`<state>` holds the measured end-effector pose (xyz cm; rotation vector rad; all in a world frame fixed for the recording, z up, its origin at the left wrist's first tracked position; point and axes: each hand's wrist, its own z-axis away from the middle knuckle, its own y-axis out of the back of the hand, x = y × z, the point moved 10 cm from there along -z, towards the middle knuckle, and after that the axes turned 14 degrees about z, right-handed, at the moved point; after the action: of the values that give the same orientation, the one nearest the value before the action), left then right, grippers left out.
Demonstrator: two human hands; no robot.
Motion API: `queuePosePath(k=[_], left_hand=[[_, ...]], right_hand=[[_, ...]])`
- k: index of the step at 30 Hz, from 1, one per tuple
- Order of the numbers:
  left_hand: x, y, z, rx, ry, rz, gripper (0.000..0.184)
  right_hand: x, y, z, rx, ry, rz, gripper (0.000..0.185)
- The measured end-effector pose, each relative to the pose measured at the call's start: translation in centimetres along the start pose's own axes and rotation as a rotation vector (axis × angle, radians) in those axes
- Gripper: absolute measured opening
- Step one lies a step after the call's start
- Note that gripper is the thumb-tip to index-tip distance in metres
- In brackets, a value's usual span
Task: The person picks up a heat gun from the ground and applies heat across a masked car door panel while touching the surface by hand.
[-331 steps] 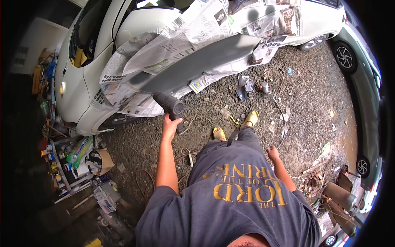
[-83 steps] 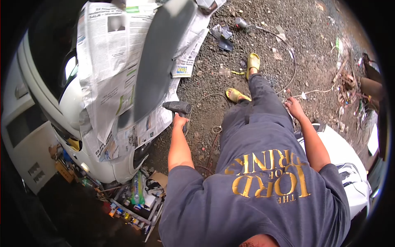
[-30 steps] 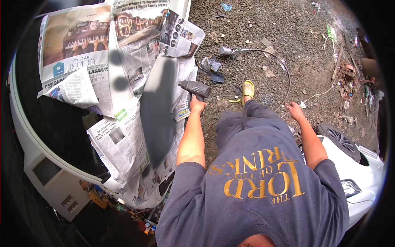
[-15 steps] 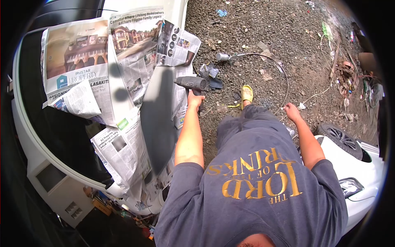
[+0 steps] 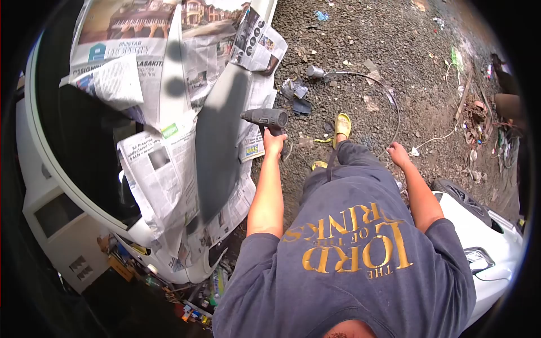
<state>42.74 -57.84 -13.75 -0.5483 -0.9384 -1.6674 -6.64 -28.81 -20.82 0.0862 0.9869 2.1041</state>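
My left hand (image 5: 274,142) is wrapped round the handle of a dark grey heat gun (image 5: 265,117). Its nozzle points left, over the edge of a grey-coated car body panel (image 5: 221,163), without visible contact. Newspaper sheets (image 5: 127,79) mask the white bodywork around that panel, some creased and folded over. Down at my right side, over the gravel, my right hand (image 5: 399,154) has its fingers curled closed. The inside of that hand is hidden, so I cannot make out whether anything is in it.
On the gravel lie a metal cup with a hose (image 5: 315,72), crumpled scraps (image 5: 298,101) and a white cord (image 5: 439,138). Another white car (image 5: 484,253) stands close on my right. Assorted clutter (image 5: 194,315) lies at the lower left. Yellow slippers (image 5: 342,125) are on my feet.
The view has shifted, so the masked car sits higher in the picture. My left hand and the heat gun are slightly lower and further right. A second yellow slipper now shows.
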Motion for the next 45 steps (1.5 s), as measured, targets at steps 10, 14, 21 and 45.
queuePosePath(k=[10, 14, 21, 45], left_hand=[[-3.4, 6.0, 7.1, 0.045, -0.047, -0.006, 0.056], [-3.7, 7.9, 9.5, 0.045, -0.114, 0.004, 0.057], [-0.2, 8.8, 13.8, -0.001, -0.252, 0.096, 0.060], [-2.3, 15.3, 19.4, 0.051, -0.421, 0.184, 0.059]], right_hand=[[0.1, -5.8, 6.5, 0.018, 0.063, 0.090, 0.040], [1.3, -8.4, 8.8, 0.022, 0.053, 0.046, 0.041], [1.1, -10.2, 12.6, 0.011, 0.049, 0.081, 0.043], [2.8, -11.4, 15.3, 0.025, 0.007, 0.135, 0.045]])
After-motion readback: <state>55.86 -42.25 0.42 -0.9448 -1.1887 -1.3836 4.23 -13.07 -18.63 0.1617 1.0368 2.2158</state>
